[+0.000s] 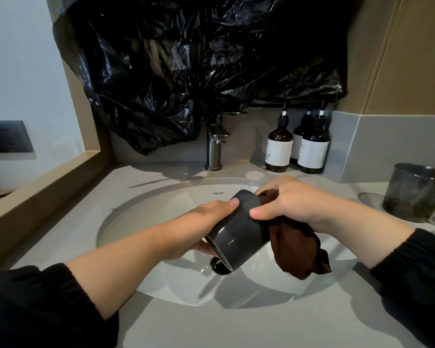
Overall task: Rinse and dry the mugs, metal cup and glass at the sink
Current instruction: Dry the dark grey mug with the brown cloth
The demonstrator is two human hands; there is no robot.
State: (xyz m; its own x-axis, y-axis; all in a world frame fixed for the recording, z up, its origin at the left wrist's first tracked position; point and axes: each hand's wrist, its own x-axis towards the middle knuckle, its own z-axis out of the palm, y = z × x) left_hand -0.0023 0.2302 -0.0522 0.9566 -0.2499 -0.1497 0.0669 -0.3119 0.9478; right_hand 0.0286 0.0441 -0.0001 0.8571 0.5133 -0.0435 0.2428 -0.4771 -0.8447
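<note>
Over the sink (161, 212) — a dark mug (239, 229) is held tilted.
It is gripped round its body by the left hand (206, 222); a brown cloth (299, 249) is clutched in the right hand (294, 204) and pressed to its far end.

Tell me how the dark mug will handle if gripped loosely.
The dark mug has a glossy surface with a bright highlight, so it is probably slippery. It looks rigid, likely ceramic; a drop into the sink could chip it. Laid down, its round wall would likely roll.
</note>
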